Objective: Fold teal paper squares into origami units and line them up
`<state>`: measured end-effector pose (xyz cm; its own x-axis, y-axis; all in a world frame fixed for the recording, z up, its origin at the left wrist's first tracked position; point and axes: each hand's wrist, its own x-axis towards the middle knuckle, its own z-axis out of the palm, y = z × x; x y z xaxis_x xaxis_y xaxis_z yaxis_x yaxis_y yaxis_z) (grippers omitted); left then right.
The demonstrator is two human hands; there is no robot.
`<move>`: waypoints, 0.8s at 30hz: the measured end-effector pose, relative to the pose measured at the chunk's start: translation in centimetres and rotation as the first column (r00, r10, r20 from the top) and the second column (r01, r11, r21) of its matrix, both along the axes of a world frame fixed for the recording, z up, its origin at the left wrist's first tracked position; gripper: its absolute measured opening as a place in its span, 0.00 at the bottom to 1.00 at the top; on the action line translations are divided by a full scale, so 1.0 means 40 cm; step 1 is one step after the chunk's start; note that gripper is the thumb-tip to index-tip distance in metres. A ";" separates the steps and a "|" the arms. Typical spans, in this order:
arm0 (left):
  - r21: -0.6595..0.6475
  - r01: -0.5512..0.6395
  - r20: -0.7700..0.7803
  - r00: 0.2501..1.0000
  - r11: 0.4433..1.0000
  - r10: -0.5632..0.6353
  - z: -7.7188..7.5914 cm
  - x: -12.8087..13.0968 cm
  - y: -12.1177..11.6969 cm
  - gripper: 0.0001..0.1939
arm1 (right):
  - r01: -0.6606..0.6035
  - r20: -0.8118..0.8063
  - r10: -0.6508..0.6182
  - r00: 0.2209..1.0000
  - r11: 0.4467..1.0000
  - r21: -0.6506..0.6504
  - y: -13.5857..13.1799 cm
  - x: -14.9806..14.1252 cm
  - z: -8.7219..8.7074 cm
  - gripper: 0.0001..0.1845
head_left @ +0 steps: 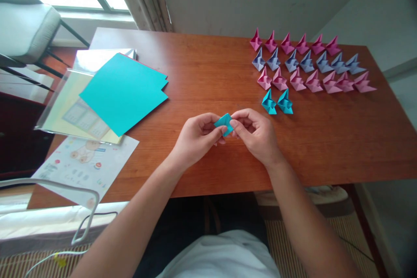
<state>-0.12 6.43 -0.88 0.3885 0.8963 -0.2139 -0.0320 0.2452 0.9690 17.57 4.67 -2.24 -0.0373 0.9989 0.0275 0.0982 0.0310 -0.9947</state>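
Note:
My left hand [197, 137] and my right hand [256, 134] meet over the middle of the wooden table [208, 74]. Both pinch a small folded teal paper piece [224, 123] between thumbs and fingers, held just above the tabletop. Two finished teal folded figures [276, 102] stand a little beyond my right hand. Behind them stand rows of folded paper figures: pink [312, 81], blue-grey [306, 62] and darker pink [295, 44].
Teal paper sheets [122, 91] lie on a clear plastic folder [70, 104] at the left. A printed instruction sheet [86, 160] sticks out at the table's front left edge. A grey chair [24, 26] stands by the window at far left.

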 end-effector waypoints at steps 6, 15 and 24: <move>0.001 -0.058 -0.009 0.998 0.998 0.058 0.002 0.006 0.000 0.13 | -0.035 0.037 0.036 0.999 0.999 -0.020 -0.001 0.000 -0.005 0.10; -0.013 -0.038 0.000 0.999 0.999 0.038 -0.005 0.004 0.003 0.14 | -0.041 0.043 0.041 0.998 0.999 -0.002 0.000 0.002 -0.008 0.07; -0.030 -0.005 0.024 1.000 1.000 0.006 0.011 0.000 0.001 0.15 | -0.020 0.056 0.019 0.998 1.000 0.017 -0.003 0.003 -0.003 0.07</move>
<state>-0.14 6.46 -0.43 0.3890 0.8917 -0.2317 -0.0562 0.2740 0.9601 17.69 4.54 -2.35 -0.0587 0.9974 0.0426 0.1532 0.0511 -0.9869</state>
